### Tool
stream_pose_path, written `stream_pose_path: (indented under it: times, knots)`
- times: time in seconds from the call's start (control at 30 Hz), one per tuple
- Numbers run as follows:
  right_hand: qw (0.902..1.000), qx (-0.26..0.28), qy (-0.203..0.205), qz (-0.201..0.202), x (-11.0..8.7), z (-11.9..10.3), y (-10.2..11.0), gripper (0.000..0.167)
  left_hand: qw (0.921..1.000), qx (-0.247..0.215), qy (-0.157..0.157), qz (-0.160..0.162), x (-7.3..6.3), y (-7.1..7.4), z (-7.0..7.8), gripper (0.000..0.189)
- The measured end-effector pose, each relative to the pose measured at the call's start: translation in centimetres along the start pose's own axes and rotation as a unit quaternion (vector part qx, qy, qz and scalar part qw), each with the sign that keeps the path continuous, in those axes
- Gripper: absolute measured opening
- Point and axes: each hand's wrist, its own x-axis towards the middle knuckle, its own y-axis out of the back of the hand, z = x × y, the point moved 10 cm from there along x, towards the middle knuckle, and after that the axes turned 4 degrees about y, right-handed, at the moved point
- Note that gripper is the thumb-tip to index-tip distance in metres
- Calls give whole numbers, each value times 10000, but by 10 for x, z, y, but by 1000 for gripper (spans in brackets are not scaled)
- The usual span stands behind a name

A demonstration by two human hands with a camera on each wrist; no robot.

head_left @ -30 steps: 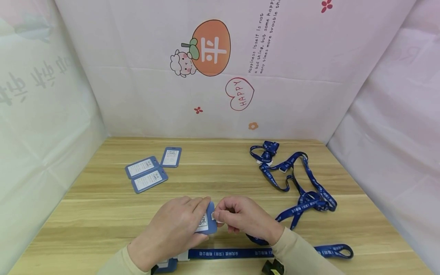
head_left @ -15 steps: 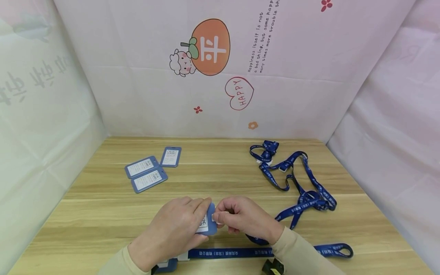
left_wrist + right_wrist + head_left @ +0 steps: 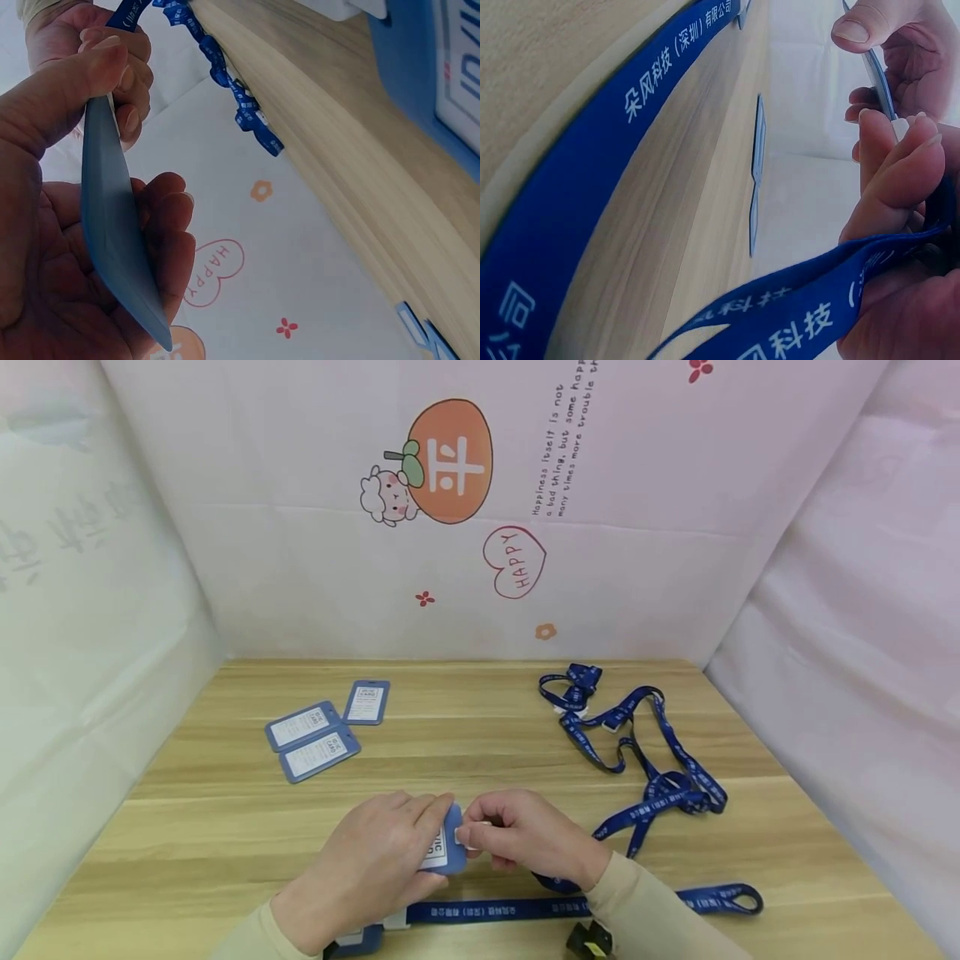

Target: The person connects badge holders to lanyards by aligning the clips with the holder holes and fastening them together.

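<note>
My left hand (image 3: 378, 852) grips a blue card holder (image 3: 454, 852), fingers over its front and thumb at the near edge. Seen from the left wrist, the holder (image 3: 112, 217) stands edge-on between thumb and fingers. My right hand (image 3: 528, 835) pinches a white clip (image 3: 901, 127) right at the slotted end of the holder. The clip's blue lanyard (image 3: 810, 315) runs through the right palm and hangs below it. How far the clip is through the slot is hidden by the fingers.
Several card holders (image 3: 318, 756) lie at the back left. Tangled blue lanyards (image 3: 663, 785) cover the right side. Along the front, a flat lanyard (image 3: 495, 910) leads to another card holder (image 3: 360, 941), partly under the left wrist. White printed cloth (image 3: 300, 568) encloses the table.
The head view has shifted slightly, moving the whole scene a little left in frame. Both hands keep their hold on the card holder and clip, with barely any movement.
</note>
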Motion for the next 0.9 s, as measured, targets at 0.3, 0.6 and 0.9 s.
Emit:
stream_pose_path:
  times: [0.3, 0.6, 0.9]
  knots:
    - [9986, -492, 141, -93, 6, -4, 0, 17, 9998, -56, 197, -87, -6, -1, -8, 81]
    - [9976, -669, 155, -93, 4, -1, 10, 15, 9993, -205, 257, -193, -3, -1, -10, 81]
    - [9964, -844, 93, -28, -4, 2, 22, 17, 9992, -250, 282, -152, 0, 1, -11, 81]
